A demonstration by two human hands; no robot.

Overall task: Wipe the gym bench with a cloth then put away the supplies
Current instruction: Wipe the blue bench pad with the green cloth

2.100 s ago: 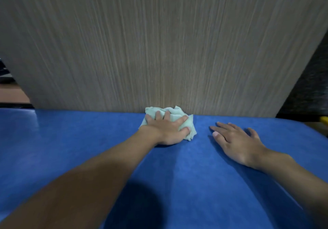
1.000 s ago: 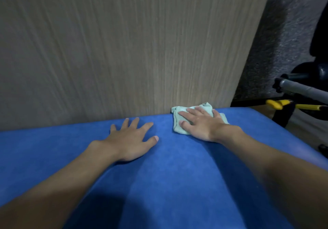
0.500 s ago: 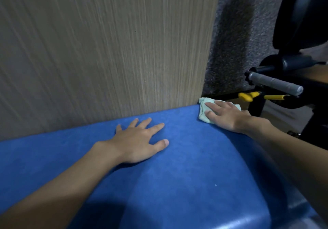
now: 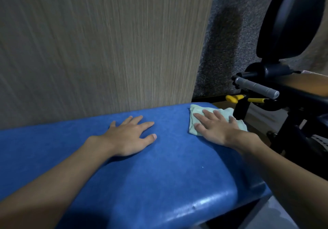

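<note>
Your left grip (image 4: 129,136) lay flat on the bench (image 4: 177,172), near its back edge. To its right, at the bench's far right corner, the cloth (image 4: 192,116) lay under your right grip (image 4: 215,129), partly overhanging the bench end. A panel (image 4: 106,42) stood just behind the bench. A machine (image 4: 291,20) stood to the right, its bar (image 4: 255,87) beyond the cloth.

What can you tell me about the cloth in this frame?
The cloth is a pale green, soft-looking rag, rumpled rather than neatly folded. It lies on the blue bench pad at the pad's far right corner, by the wood-grain panel's edge. The right hand presses on it with straight, spread fingers, covering its middle.
</note>
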